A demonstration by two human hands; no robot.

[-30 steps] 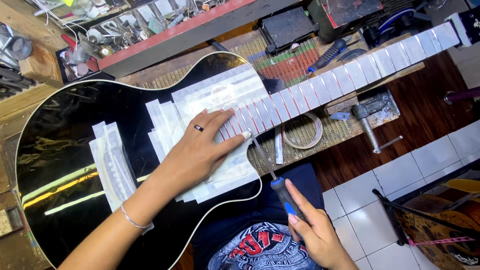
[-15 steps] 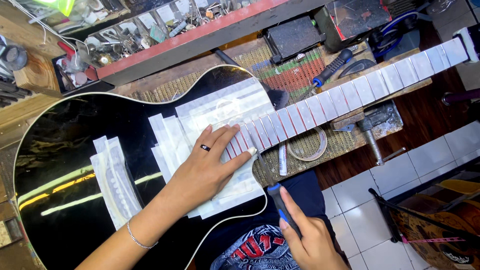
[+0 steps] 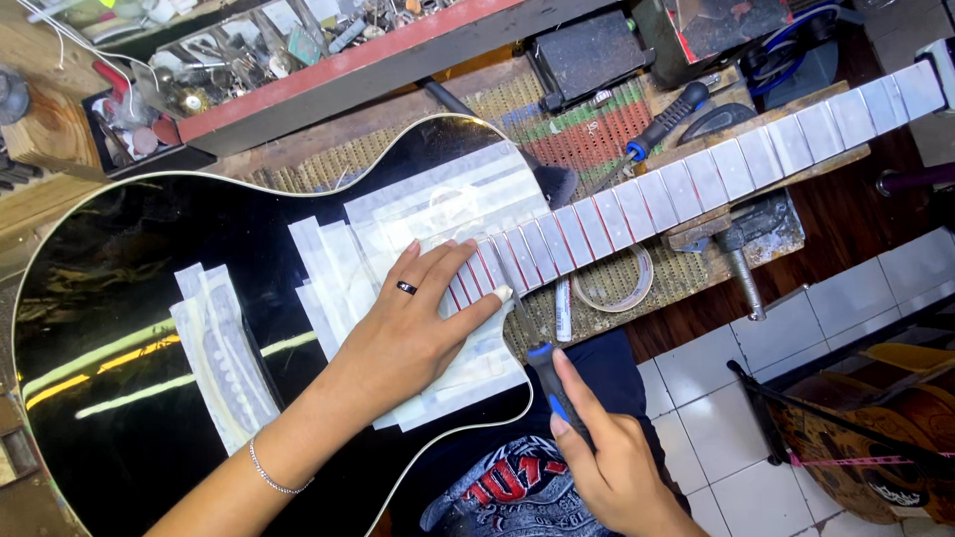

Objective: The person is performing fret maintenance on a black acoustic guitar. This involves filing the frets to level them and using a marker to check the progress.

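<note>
Left hand (image 3: pixel 413 323) lies flat, fingers spread, pinning the black guitar (image 3: pixel 149 288) steady on the worktop, while right hand (image 3: pixel 607 462), fingers clamped round a blue-handled tool (image 3: pixel 547 373), works the masked fretboard (image 3: pixel 637 204).

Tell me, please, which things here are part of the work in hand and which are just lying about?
In use:
- black guitar, its taped neck
- left hand pressing the taped top
- right hand holding a blue-handled tool

Lying about:
- roll of tape
- screwdriver
- white marker
</note>
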